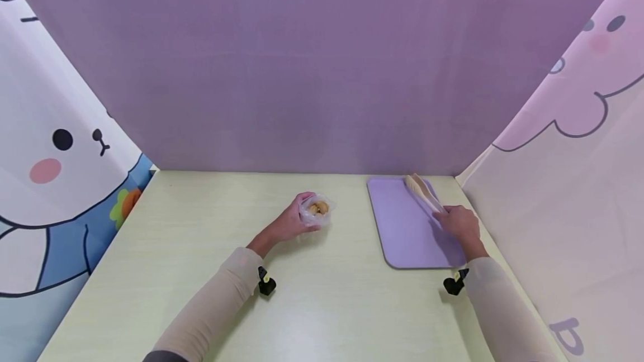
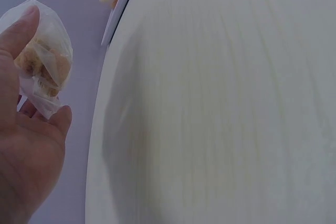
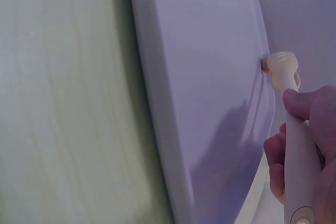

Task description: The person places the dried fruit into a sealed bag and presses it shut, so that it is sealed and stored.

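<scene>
A translucent plastic bag (image 1: 329,206) with several golden-brown food pieces (image 1: 319,208) inside is in my left hand (image 1: 294,221). Thumb and fingers curve round the sides of the bag (image 2: 58,35), and its mouth faces up in the head view. My right hand (image 1: 459,223) grips cream-coloured tongs (image 1: 425,193) by the handle, thumb on top, over the right side of a lilac tray (image 1: 402,233). The slotted tong heads (image 3: 285,62) point toward the tray's far edge. A small brown piece (image 3: 265,66) shows right at their tips in the right wrist view.
The pale wood-grain table (image 1: 322,306) extends between and in front of both arms. A purple panel (image 1: 312,71) stands along the back edge, with printed cloths on the left (image 1: 75,183) and right (image 1: 563,200). The tray lies near the table's back right corner.
</scene>
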The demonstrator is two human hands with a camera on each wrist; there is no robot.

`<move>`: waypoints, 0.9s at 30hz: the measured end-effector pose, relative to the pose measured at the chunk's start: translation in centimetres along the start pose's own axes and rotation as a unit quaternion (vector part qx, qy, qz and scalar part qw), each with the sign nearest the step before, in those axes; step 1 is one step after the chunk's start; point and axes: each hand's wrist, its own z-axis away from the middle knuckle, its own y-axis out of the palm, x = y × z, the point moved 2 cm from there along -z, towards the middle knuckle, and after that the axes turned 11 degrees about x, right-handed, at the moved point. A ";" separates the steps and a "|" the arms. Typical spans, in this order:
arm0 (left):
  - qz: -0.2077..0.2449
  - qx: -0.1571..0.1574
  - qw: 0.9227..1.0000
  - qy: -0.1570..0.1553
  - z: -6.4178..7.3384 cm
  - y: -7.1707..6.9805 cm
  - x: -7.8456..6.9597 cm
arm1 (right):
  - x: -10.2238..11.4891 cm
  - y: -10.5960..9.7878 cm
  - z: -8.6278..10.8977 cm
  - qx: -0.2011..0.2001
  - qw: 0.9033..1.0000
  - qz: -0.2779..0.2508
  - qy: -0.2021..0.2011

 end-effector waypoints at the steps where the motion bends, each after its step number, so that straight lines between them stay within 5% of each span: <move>1: 0.000 0.000 1.000 0.000 0.0 0.0 0.0 | 0.0 0.1 -0.1 0.000 1.000 -0.002 0.002; 27: -0.001 0.010 1.000 0.001 0.1 -0.1 -0.1 | -0.2 0.6 -0.7 -0.002 1.000 0.010 -0.002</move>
